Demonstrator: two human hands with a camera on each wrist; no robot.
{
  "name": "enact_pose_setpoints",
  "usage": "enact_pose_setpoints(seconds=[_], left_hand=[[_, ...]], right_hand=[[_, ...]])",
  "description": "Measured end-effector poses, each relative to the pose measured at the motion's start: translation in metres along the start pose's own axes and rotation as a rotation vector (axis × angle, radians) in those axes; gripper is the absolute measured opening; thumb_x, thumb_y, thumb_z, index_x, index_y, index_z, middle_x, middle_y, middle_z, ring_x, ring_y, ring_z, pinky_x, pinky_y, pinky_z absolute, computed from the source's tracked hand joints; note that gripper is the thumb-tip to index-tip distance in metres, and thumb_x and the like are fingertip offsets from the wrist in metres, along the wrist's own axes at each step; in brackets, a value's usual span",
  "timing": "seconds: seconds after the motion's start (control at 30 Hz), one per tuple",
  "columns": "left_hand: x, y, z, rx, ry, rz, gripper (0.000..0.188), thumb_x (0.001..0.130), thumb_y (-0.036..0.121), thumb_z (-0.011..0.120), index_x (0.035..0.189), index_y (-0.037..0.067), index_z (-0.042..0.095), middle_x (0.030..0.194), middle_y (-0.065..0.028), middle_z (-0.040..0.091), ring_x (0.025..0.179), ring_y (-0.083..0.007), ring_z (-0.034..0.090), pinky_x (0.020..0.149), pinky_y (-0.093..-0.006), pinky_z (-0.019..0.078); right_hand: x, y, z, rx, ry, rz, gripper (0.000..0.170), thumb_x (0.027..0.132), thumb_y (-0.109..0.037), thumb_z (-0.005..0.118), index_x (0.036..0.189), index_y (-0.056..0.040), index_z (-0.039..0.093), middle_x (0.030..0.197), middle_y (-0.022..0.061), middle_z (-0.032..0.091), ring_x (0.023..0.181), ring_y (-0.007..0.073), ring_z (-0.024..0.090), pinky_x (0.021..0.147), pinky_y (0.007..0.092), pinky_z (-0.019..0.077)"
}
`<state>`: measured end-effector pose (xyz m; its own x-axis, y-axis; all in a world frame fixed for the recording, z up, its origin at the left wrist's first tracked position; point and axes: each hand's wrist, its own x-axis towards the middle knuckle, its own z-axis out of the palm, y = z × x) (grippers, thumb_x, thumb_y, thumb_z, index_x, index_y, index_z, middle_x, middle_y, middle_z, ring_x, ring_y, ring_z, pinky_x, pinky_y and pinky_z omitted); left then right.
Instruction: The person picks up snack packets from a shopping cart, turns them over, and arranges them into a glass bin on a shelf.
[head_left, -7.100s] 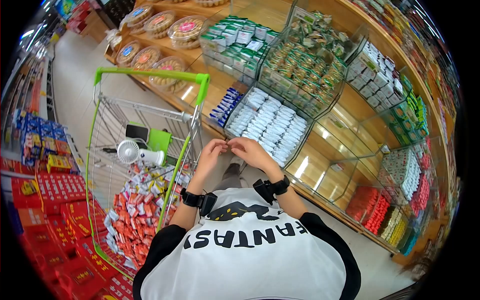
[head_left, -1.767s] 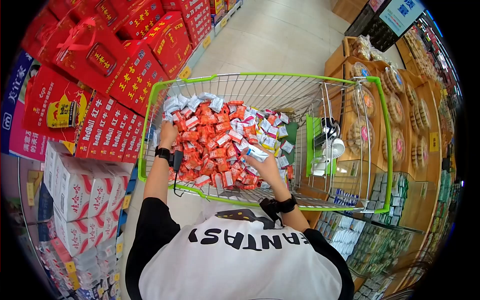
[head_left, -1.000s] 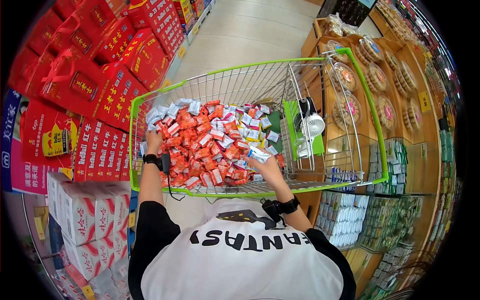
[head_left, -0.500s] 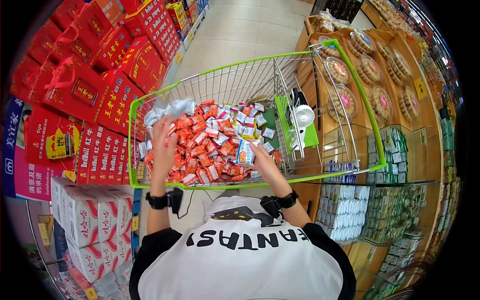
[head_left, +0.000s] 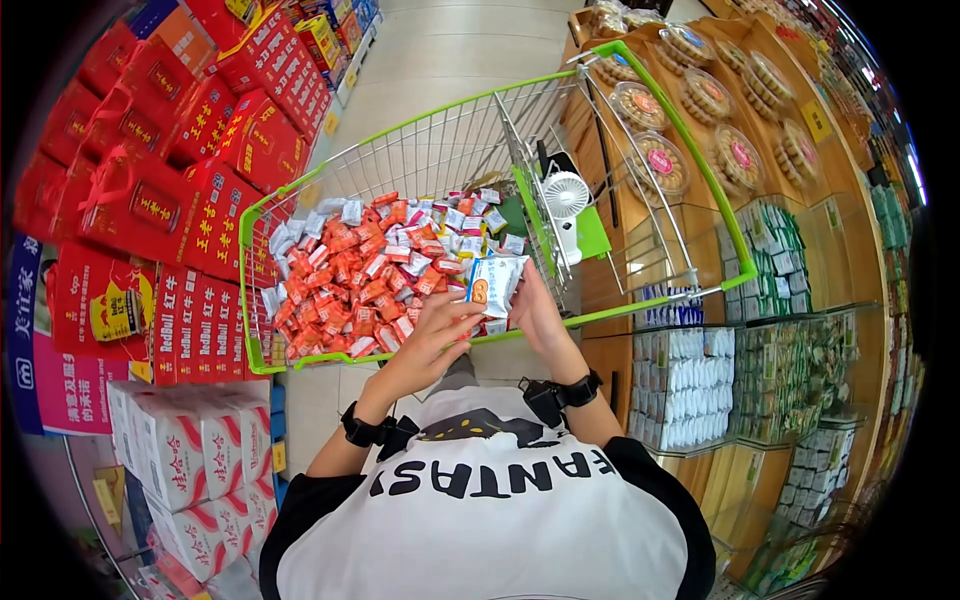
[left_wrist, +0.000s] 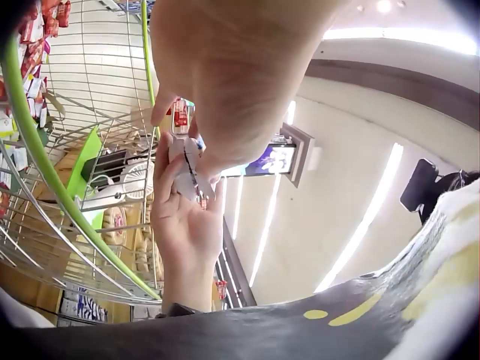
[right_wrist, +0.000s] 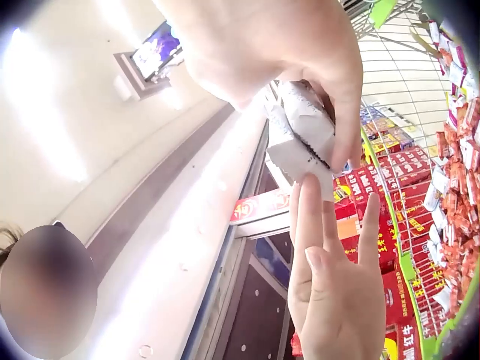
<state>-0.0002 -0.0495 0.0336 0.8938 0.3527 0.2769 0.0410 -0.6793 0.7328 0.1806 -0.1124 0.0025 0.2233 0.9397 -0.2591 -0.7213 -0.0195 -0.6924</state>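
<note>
My right hand (head_left: 541,318) grips a small white and blue snack packet (head_left: 497,284) above the cart's near rail, its printed front with golden-brown snacks facing up. In the right wrist view, the packet's plain white underside (right_wrist: 301,139) and dark seam show between thumb and fingers. My left hand (head_left: 436,335) is beside it on the left, fingers extended. In the right wrist view, a straight fingertip (right_wrist: 310,184) of the left hand is right at the packet's lower edge. Orange, white and yellow wrapped snacks (head_left: 360,280) lie heaped in the cart beyond the hands.
The green-rimmed shopping cart (head_left: 400,128) stands across the aisle, with a small white fan (head_left: 567,197) in its child-seat section. Red drink boxes (head_left: 215,200) and white cartons (head_left: 190,450) are stacked on the left. Shelves with round biscuit tubs (head_left: 655,163) and snack bins (head_left: 683,390) line the right.
My left hand has left the far-left end of the snack heap and come to the packet. The packet, kept in my right hand, has turned its printed front up. The cart has shifted left in view.
</note>
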Motion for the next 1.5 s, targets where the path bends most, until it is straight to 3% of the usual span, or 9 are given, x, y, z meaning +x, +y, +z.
enact_pose_setpoints(seconds=[0.37, 0.47, 0.57, 1.0, 1.07, 1.1, 1.2, 1.3, 1.5], left_hand=[[0.014, 0.027, 0.032, -0.023, -0.127, 0.075, 0.044, 0.077, 0.006, 0.058, 0.120, 0.006, 0.049, 0.126, -0.0078, 0.043, 0.124, -0.0292, 0.031, 0.102, -0.0406, 0.0256], [0.018, 0.039, 0.044, -0.014, -0.171, 0.085, 0.044, 0.077, 0.005, 0.058, 0.119, 0.005, 0.049, 0.126, -0.0081, 0.043, 0.124, -0.0291, 0.031, 0.102, -0.0411, 0.0256], [0.022, 0.049, 0.059, -0.041, -0.208, 0.092, 0.040, 0.078, 0.006, 0.055, 0.118, 0.005, 0.050, 0.125, -0.0080, 0.043, 0.124, -0.0297, 0.030, 0.102, -0.0414, 0.0238], [0.055, 0.086, 0.132, -0.071, -0.327, 0.265, 0.037, 0.073, 0.002, 0.060, 0.110, 0.007, 0.057, 0.120, -0.0086, 0.046, 0.118, -0.0274, 0.038, 0.101, -0.0386, 0.0273], [0.062, 0.089, 0.142, -0.153, -0.233, 0.085, 0.039, 0.072, 0.001, 0.061, 0.110, 0.007, 0.056, 0.119, -0.0101, 0.046, 0.112, -0.0261, 0.042, 0.095, -0.0370, 0.0327], [0.069, 0.091, 0.148, -0.144, -0.185, 0.127, 0.042, 0.072, 0.002, 0.062, 0.113, 0.007, 0.053, 0.118, -0.0118, 0.045, 0.109, -0.0261, 0.043, 0.091, -0.0350, 0.0362], [0.089, 0.111, 0.162, -0.256, -0.209, 0.104, 0.042, 0.074, 0.006, 0.062, 0.115, 0.005, 0.051, 0.119, -0.0115, 0.044, 0.112, -0.0292, 0.041, 0.094, -0.0365, 0.0338], [0.102, 0.108, 0.180, -0.202, -0.324, 0.205, 0.045, 0.074, 0.007, 0.064, 0.116, 0.004, 0.049, 0.118, -0.0123, 0.046, 0.111, -0.0279, 0.043, 0.092, -0.0350, 0.0354], [0.124, 0.112, 0.206, -0.275, -0.495, 0.197, 0.044, 0.073, 0.008, 0.065, 0.114, 0.003, 0.051, 0.111, -0.0112, 0.050, 0.103, -0.0238, 0.049, 0.088, -0.0317, 0.0385]], right_hand=[[-0.049, -0.009, -0.037, 0.019, 0.065, -0.083, 0.044, 0.094, -0.036, 0.036, 0.128, -0.0086, 0.036, 0.115, 0.0046, 0.051, 0.104, 0.0143, 0.051, 0.087, 0.0296, 0.0413], [-0.072, -0.019, -0.039, 0.053, 0.035, -0.132, 0.042, 0.092, -0.027, 0.043, 0.129, -0.0074, 0.035, 0.114, 0.0048, 0.051, 0.103, 0.0133, 0.051, 0.086, 0.0280, 0.0414], [-0.088, -0.020, -0.052, -0.129, 0.086, -0.193, 0.057, 0.080, -0.010, 0.062, 0.129, -0.0054, 0.033, 0.113, 0.0076, 0.051, 0.101, 0.0109, 0.050, 0.083, 0.0260, 0.0422], [-0.165, -0.037, -0.112, -0.382, 0.362, -0.444, 0.055, 0.075, -0.010, 0.066, 0.119, -0.0021, 0.035, 0.103, 0.0091, 0.054, 0.093, 0.0145, 0.054, 0.078, 0.0274, 0.0438], [-0.183, -0.043, -0.117, -0.681, 0.509, -0.454, 0.053, 0.072, -0.015, 0.068, 0.112, -0.0010, 0.036, 0.100, 0.0145, 0.053, 0.091, 0.0203, 0.055, 0.076, 0.0300, 0.0436], [-0.189, -0.040, -0.124, -0.676, 0.534, -0.461, 0.053, 0.072, -0.015, 0.068, 0.112, -0.0010, 0.036, 0.100, 0.0145, 0.053, 0.091, 0.0203, 0.055, 0.076, 0.0300, 0.0436], [-0.204, -0.038, -0.141, -0.816, 0.579, -0.491, 0.052, 0.069, -0.019, 0.070, 0.105, -0.0012, 0.037, 0.092, 0.0184, 0.054, 0.084, 0.0261, 0.056, 0.072, 0.0323, 0.0437], [-0.229, -0.058, -0.128, -0.929, 0.527, -0.317, 0.050, 0.066, -0.018, 0.069, 0.102, -0.0023, 0.038, 0.079, 0.0163, 0.054, 0.070, 0.0261, 0.056, 0.063, 0.0342, 0.0430], [-0.246, -0.058, -0.144, -0.884, 0.626, -0.428, 0.045, 0.064, -0.018, 0.069, 0.100, -0.0003, 0.048, 0.083, 0.0137, 0.053, 0.075, 0.0229, 0.052, 0.067, 0.0316, 0.0419]])
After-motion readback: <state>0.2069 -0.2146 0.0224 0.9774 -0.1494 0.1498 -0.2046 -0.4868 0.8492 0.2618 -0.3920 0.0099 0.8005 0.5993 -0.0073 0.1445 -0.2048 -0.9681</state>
